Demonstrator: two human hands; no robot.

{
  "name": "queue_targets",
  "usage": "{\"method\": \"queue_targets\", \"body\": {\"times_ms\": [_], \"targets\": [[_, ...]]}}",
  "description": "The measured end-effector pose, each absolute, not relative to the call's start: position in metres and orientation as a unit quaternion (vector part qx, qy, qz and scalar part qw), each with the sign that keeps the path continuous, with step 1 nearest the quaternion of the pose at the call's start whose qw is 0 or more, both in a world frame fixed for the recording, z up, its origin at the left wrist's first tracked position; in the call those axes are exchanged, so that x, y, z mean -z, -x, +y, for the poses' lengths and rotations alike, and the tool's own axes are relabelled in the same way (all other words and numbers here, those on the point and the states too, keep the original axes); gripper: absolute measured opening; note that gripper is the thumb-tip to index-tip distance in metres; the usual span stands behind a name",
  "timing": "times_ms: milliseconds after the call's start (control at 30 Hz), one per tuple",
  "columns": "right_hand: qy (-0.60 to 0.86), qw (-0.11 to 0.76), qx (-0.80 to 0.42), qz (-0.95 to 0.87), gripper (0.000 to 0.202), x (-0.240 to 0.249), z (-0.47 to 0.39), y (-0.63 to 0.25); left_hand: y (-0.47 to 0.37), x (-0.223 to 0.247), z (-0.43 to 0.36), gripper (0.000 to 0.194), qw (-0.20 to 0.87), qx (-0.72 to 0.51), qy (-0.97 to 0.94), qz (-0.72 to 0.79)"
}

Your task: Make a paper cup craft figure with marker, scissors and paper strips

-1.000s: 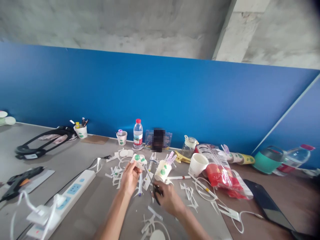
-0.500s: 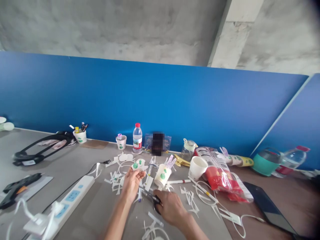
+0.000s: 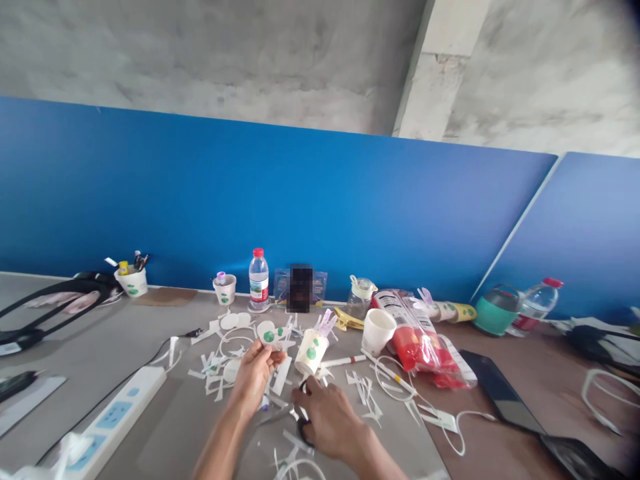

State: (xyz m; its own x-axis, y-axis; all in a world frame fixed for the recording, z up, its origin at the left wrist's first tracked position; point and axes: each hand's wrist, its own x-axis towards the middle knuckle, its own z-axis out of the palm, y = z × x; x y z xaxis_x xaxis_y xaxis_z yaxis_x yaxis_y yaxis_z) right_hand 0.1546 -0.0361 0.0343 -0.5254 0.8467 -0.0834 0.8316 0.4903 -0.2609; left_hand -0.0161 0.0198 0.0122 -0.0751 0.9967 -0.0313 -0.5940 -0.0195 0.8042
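Note:
My left hand (image 3: 257, 373) pinches a white paper cup piece with green spots (image 3: 270, 335), held up over the scraps. My right hand (image 3: 325, 410) is closed on black-handled scissors (image 3: 304, 430), whose blurred blades point left, below the left hand and apart from the piece. A spotted paper cup (image 3: 311, 352) with a purple clip stands tilted just beyond my right hand. White paper strips (image 3: 215, 373) lie scattered to the left, and more (image 3: 366, 393) to the right.
A power strip (image 3: 117, 420) lies at the left. Behind are a bottle (image 3: 259, 280), a small cup (image 3: 225, 291) and a glass jug (image 3: 360, 298). Rightwards stand a white cup (image 3: 379, 331), a red bag (image 3: 415, 337) and a dark tablet (image 3: 500, 390).
The view has turned right, so things appear further left. The scissors have swung down and away from the left hand, which still holds the spotted piece.

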Motion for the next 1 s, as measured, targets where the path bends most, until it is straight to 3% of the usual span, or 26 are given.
{"method": "queue_targets", "body": {"times_ms": [133, 267, 367, 500, 600, 800, 1000], "targets": [[0.460, 0.085, -0.268, -0.842, 0.048, -0.036, -0.028, -0.163, 0.014, -0.015, 0.017, 0.027, 0.596, -0.637, -0.327, 0.363], [0.507, 0.265, -0.359, -0.737, 0.033, -0.029, -0.013, -0.164, 0.011, -0.013, 0.015, 0.026, 0.599, -0.619, -0.349, 0.368], [0.499, 0.402, -0.424, -0.640, 0.037, -0.019, -0.006, -0.156, 0.004, -0.011, 0.012, 0.027, 0.610, -0.596, -0.372, 0.367], [0.449, 0.523, -0.440, -0.576, 0.021, -0.009, -0.008, -0.143, -0.005, -0.010, 0.008, 0.024, 0.618, -0.560, -0.423, 0.354], [0.444, 0.566, -0.452, -0.528, 0.017, -0.004, -0.004, -0.144, -0.007, -0.011, 0.007, 0.023, 0.601, -0.551, -0.448, 0.366], [0.479, 0.623, -0.469, -0.403, 0.024, 0.003, 0.024, -0.177, -0.003, -0.004, 0.011, 0.025, 0.432, -0.551, -0.556, 0.447], [0.472, 0.610, -0.474, -0.425, 0.027, 0.007, 0.032, -0.190, -0.008, 0.000, 0.006, 0.018, 0.401, -0.521, -0.623, 0.425]]}}
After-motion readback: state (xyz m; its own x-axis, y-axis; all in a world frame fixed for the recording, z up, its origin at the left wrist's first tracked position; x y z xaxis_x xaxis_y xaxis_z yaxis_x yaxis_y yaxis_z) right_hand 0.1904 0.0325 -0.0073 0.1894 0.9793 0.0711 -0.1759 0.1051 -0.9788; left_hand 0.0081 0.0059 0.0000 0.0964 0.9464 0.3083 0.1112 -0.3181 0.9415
